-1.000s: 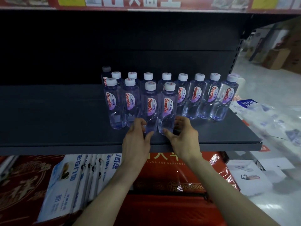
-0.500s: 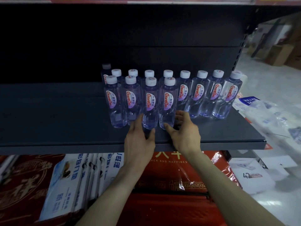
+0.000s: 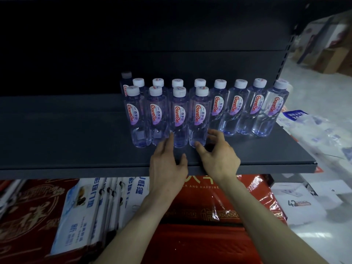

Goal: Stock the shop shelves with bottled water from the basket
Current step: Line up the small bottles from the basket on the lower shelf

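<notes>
Several clear water bottles with white caps and red-lettered labels stand in two rows on the dark shelf (image 3: 76,149). The front row's two right bottles are the third bottle (image 3: 179,115) and the fourth bottle (image 3: 200,113). My left hand (image 3: 167,164) lies over the shelf's front edge, its fingers straight and reaching the base of the third bottle. My right hand (image 3: 219,153) hovers with loosely spread fingers by the base of the fourth bottle, its thumb tip at the bottle's foot. Neither hand holds a bottle. The basket is out of view.
The shelf's left half is bare dark metal. Below the shelf lie red printed packs (image 3: 209,206), white-blue packets (image 3: 91,206) and a white box (image 3: 299,202). Plastic-wrapped goods (image 3: 314,126) lie on the floor at right. Cardboard boxes (image 3: 331,58) stand far right.
Both hands have let go of the two front bottles and drawn slightly back toward the shelf edge; the bottles now stand upright in line with the front row.
</notes>
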{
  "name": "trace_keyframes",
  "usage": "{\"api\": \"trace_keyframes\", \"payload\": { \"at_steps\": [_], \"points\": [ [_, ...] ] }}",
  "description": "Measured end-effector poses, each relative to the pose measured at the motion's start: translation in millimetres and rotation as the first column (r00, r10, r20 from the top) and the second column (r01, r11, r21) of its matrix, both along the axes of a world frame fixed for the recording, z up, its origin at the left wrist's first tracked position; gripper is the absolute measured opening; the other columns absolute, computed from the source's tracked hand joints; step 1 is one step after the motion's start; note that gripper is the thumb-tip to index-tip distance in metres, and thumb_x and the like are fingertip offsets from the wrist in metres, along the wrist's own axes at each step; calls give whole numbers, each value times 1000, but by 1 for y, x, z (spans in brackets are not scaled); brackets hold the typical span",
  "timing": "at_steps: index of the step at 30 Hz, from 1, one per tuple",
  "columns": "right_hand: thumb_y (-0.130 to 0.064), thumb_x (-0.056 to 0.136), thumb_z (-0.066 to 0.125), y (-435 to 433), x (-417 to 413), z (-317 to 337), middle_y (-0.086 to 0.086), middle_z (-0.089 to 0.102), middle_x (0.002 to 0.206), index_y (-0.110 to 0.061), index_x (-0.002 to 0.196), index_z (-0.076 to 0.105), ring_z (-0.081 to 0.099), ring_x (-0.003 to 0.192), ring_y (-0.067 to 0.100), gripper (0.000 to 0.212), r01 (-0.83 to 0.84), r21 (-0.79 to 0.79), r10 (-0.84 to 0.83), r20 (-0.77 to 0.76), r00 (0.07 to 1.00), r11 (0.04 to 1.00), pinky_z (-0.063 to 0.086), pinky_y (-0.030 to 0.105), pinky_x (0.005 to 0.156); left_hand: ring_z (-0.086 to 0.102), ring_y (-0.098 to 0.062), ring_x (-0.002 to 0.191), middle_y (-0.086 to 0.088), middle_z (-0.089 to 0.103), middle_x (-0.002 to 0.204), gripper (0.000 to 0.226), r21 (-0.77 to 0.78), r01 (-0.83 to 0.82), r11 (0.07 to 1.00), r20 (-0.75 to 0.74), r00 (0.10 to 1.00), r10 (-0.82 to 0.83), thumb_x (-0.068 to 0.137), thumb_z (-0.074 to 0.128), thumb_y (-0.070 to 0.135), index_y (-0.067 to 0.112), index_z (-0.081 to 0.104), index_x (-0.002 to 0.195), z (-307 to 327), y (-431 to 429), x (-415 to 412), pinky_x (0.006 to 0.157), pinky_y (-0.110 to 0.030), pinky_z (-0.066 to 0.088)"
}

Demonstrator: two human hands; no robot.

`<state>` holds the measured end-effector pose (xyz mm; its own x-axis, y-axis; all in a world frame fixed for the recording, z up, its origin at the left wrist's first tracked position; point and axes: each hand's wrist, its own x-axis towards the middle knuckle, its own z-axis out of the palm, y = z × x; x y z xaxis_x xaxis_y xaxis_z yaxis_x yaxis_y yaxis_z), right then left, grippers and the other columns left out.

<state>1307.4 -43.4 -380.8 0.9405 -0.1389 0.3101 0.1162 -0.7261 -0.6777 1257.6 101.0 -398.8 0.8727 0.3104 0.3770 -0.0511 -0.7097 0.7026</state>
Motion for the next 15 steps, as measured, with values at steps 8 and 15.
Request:
{"api": "trace_keyframes", "payload": {
  "at_steps": [8, 15],
  "points": [
    [-69, 90, 61, 0, -1, 0, -23, 68, 124, -42, 133, 48, 65, 114, 8, 53, 2, -16, -2, -6, 1000, 1000, 45, 31, 77, 55, -22, 128, 2, 31, 161, 84, 57, 25, 998, -55, 998, -22, 97, 63, 37, 28, 15, 166, 0, 0, 4, 112, -44, 46],
    [-66, 93, 58, -5, -7, 3, -14, 68, 128, -37, 141, 46, 64, 119, 15, 56, -90, -28, 88, -81, 993, 996, 54, 40, 92, 55, -17, 128, 10, 37, 153, 70, -36, 67, 997, -25, 997, -68, 98, 64, 28, 28, 34, 161, 8, -1, -12, 110, -39, 49]
  ]
}}
